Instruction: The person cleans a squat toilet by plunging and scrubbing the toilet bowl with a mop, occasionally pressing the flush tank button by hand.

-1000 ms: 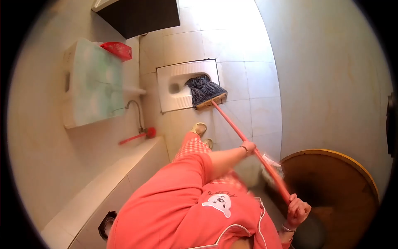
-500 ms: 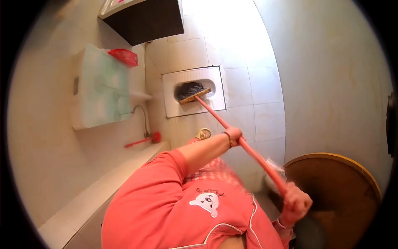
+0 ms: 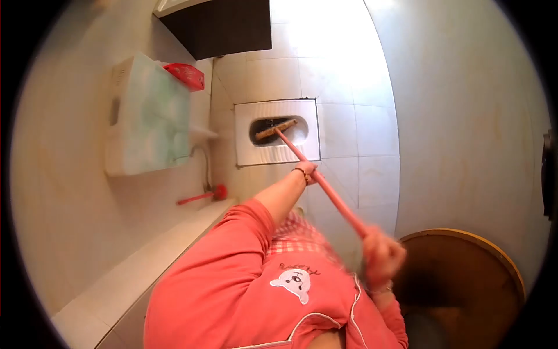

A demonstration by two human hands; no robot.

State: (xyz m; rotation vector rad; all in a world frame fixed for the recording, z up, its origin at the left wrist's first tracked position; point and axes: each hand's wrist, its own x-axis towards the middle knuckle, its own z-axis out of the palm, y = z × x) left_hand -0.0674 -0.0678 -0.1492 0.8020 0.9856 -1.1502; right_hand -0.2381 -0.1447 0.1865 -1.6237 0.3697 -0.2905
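A mop with a long pink handle (image 3: 338,203) slants down to the squat toilet (image 3: 247,154) in the floor. Its wooden head (image 3: 278,128) sits inside the bowl, and the dark strands beneath are mostly hidden. My left hand (image 3: 306,171) is wrapped round the handle's lower part, just below the toilet's front edge in view. Farther up the handle, near its top end, my right hand (image 3: 383,256) is closed on it, slightly blurred.
A pale green and white water tank (image 3: 151,119) is on the left wall, with a red packet (image 3: 187,77) beside it. A red plunger-like tool (image 3: 218,193) lies below. A dark cabinet (image 3: 221,26) stands at the top, a round brown tabletop (image 3: 465,273) at lower right.
The mop head has moved left off the toilet's right edge and down into the bowl. Both hands, still closed on the handle, have shifted left and upward in view.
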